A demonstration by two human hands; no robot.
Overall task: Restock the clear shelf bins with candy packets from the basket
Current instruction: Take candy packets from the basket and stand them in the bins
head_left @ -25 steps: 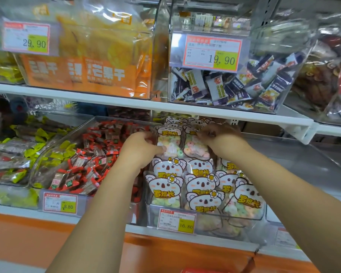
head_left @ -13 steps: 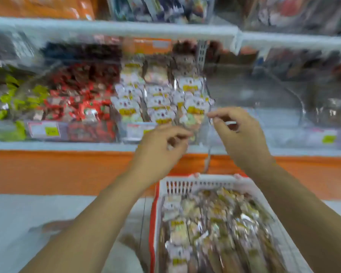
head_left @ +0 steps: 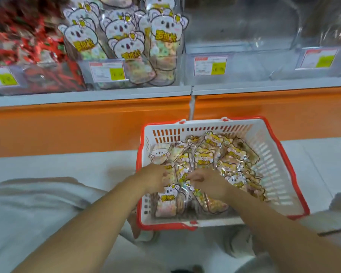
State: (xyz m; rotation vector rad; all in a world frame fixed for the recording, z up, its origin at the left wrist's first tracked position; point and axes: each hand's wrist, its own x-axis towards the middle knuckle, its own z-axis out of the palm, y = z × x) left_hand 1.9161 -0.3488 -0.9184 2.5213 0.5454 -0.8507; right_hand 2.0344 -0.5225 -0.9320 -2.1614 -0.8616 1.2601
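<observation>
Down among the candy packets (head_left: 203, 160) in the basket (head_left: 272, 170), both hands are at work: the left hand (head_left: 154, 176) lies on the packets by the basket's left wall and the right hand (head_left: 207, 184) just beside it, nearer the middle. Their fingers are turned down into the glossy wrappers and smeared by motion, so I cannot tell whether either grip has closed on a packet or merely rests on the pile. The packets fill most of the basket floor, overlapping; a koala-faced packet (head_left: 168, 196) lies toward the near-left corner, just beside the left wrist. The basket, white with a red rim, stands on the pale floor (head_left: 67, 166) close before the orange base (head_left: 67, 125) of the shelf (head_left: 106, 97).

Up at the shelf's front edge, the koala bin (head_left: 180, 71) is packed with upright koala packets (head_left: 124, 42) standing in rows up to its front wall, so that part of the restocking looks largely done. The neighbouring bin (head_left: 264, 62) to its right shows no packets that I can make out through its front wall, though it carries a price label (head_left: 210, 66). Judging by that and by the heap in the basket, a good share of the job is left: the present step reads as picking up the next handful, and many more trips from basket to shelf seem needed. Farther left along the shelf edge sits a full bin of red-wrapped sweets (head_left: 34, 48).
</observation>
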